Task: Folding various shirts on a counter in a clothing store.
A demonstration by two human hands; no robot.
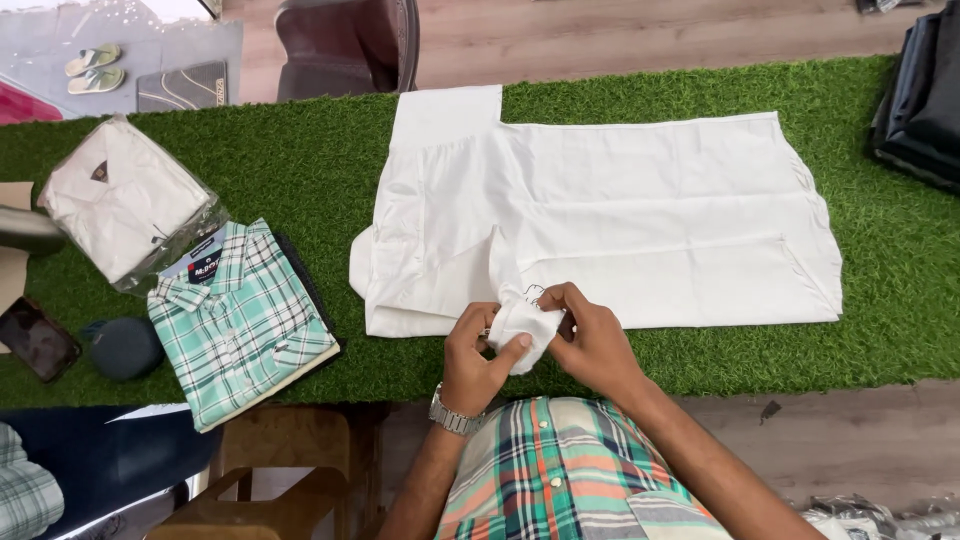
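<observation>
A white shirt [640,215] lies spread flat, face down, across the green artificial-grass tabletop [300,160]. Both hands pinch its cuff [524,325] at the near edge of the shirt. My left hand [478,352], with a metal wristwatch, grips the cuff from the left, thumb on top. From the right, my right hand [590,335] holds the same cuff with its fingers curled over the fabric. Part of the cuff is hidden by the fingers.
A folded green-and-white checked shirt [238,325] lies at the left, next to a white shirt in a clear bag [125,200]. A dark round object [125,348] and a phone [38,338] sit at the far left. Dark folded cloth [925,95] rests at the right edge. A wooden stool [270,470] stands below.
</observation>
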